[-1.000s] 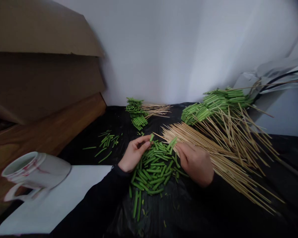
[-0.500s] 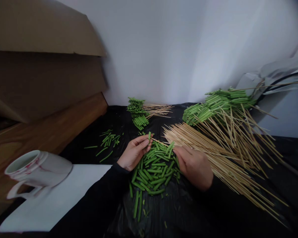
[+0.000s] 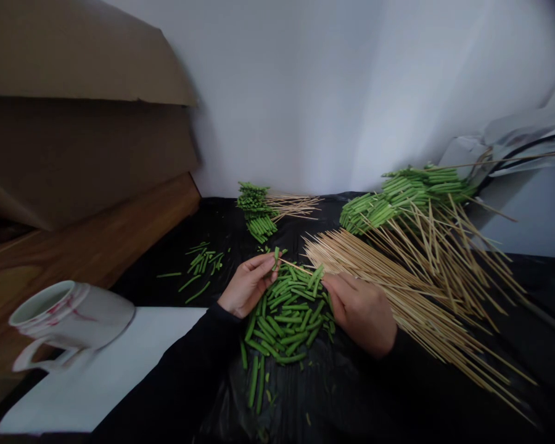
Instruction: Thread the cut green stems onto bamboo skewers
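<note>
Between the thumb and fingers of my left hand [image 3: 250, 282] is a short cut piece of green bean [image 3: 276, 254], held upright. My right hand [image 3: 361, 313] is closed around a thin wooden skewer [image 3: 296, 266], whose far end meets the bean piece at my left fingertips. Whether the tip goes through the bean is too small to tell. Below and between both hands lies a loose pile of cut green beans [image 3: 287, 330]. Just beyond my right hand, a thick bundle of bare skewers [image 3: 425, 302] slants across the black plastic sheet [image 3: 324, 407].
Skewered beans form a small stack [image 3: 259, 213] by the wall and a larger stack [image 3: 411, 197] at the back right. Bean scraps [image 3: 204, 262] are scattered left. A white mug [image 3: 92, 314] stands on a white sheet [image 3: 134, 351], with a cardboard box [image 3: 87, 142] behind it.
My left hand has shifted very slightly left and down with the bean piece, which now tilts a little differently. My right hand has stayed nearly in place with the skewer.
</note>
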Motion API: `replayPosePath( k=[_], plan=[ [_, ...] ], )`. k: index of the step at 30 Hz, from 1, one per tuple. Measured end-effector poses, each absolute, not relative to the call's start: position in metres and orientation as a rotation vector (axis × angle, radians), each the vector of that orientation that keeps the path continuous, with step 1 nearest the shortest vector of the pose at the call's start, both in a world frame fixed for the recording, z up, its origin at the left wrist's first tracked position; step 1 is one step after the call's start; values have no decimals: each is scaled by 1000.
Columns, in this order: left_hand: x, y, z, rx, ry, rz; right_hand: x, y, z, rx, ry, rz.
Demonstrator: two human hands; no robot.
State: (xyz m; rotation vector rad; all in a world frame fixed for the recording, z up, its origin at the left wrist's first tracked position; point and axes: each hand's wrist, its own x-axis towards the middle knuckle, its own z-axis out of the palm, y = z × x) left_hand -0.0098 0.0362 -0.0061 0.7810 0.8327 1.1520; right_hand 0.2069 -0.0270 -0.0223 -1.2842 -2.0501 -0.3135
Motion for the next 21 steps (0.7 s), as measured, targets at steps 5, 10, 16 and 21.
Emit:
replayPosePath(
  k=[5,10,16,21],
  plan=[
    [-9,36,-5,751,845,1176,207,-28,-22,-1277,-2043,-336],
    [-9,36,-6,744,841,1191,206,-28,-21,-1274,-2048,-354],
    [-9,36,-6,765,877,1209,206,-28,-20,-1292,-2066,-360],
    [-11,38,-6,840,933,1236,206,-29,-19,-1300,-2066,-388]
  ],
)
